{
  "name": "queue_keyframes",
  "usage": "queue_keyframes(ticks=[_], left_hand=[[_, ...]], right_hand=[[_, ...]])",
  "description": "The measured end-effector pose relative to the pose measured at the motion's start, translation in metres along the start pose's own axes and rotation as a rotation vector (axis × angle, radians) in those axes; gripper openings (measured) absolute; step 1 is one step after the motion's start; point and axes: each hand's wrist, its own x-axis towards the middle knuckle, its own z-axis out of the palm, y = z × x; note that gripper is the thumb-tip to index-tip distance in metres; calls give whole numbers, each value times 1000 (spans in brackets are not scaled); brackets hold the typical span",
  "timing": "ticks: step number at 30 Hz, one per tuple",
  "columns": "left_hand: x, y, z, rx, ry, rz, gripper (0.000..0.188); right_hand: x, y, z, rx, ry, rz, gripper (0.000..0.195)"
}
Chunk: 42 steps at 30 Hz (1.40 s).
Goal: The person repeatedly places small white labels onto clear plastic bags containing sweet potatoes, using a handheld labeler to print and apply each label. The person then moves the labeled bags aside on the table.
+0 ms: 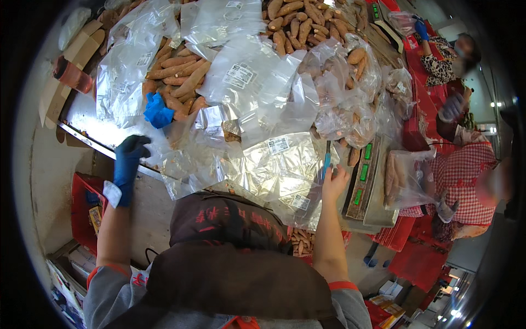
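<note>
My left hand (130,164), in a blue glove with a white patch at the wrist, hovers by the table's metal edge, fingers loosely curved around nothing. My bare right hand (336,183) has its fingers apart at the lower end of a teal-handled knife (327,160); whether they touch is unclear. Beneath the knife lie clear plastic bags (267,172) with printed labels. A crumpled blue glove (157,111) rests on sweet potatoes (185,74) beyond my left hand. More labelled bags (246,82) cover the middle of the heap.
A scale (363,177) with green displays stands right of my right hand. Filled bags (349,98) of sweet potatoes lie behind it. Co-workers (464,177) stand at the right. A red crate (84,214) is below left; a pink bottle (73,76) lies on cardboard.
</note>
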Motion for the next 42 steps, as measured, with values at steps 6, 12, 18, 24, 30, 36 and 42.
queue_keyframes(ticks=[6, 12, 18, 24, 30, 36, 42], left_hand=[[-9, 68, 202, 241, -600, 347, 27], [-37, 28, 306, 623, -964, 760, 47], [-38, 30, 307, 760, -1030, 881, 57], [-44, 32, 310, 775, -918, 845, 47], [-39, 14, 313, 539, -1031, 830, 21], [-6, 27, 322, 598, -632, 826, 26], [19, 35, 310, 1021, -582, 814, 73]], right_hand=[[25, 3, 15, -217, -110, -72, 27], [43, 14, -6, -65, -229, 20, 17], [12, 49, -35, 193, -171, 160, 18], [-18, 16, -59, 555, -1, 470, 22], [-30, -51, -27, 903, -331, 472, 13], [-15, -87, 13, 816, -624, 326, 12], [-6, -63, 14, 770, -699, 371, 10]])
